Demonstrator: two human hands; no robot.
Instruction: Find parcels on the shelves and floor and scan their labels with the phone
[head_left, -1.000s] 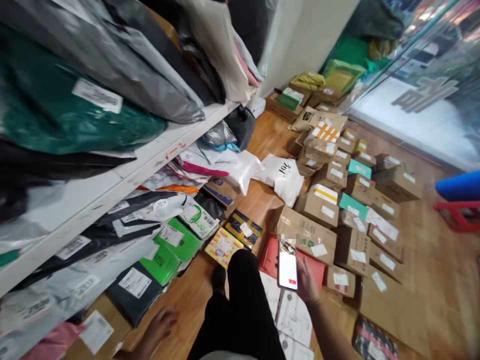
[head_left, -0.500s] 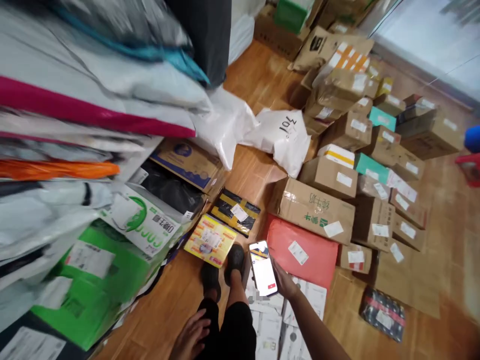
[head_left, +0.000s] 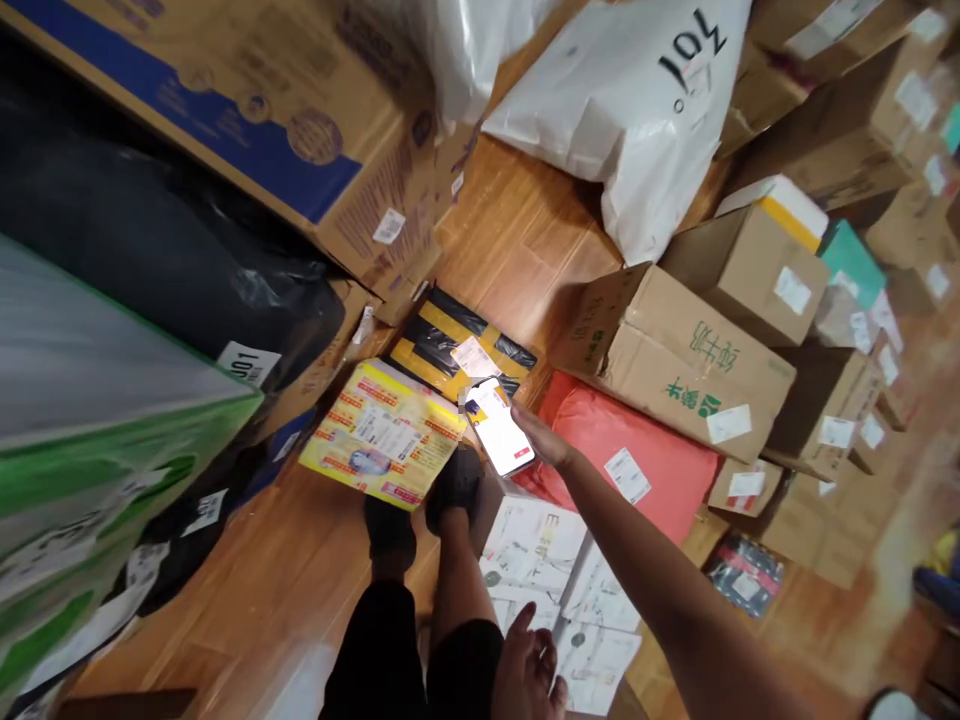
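Gripping the phone [head_left: 502, 440] in the right hand [head_left: 543, 438], just past the far end of the white boxes [head_left: 536, 545]! And holding the left hand [head_left: 527, 668] empty, loosely open, over their near side.

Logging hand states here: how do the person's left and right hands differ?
The right hand grips the lit phone; the left hand appears empty. The right hand is higher in view, near the taped parcel; the left hand is lower, in front of the white boxes. Both are bare.
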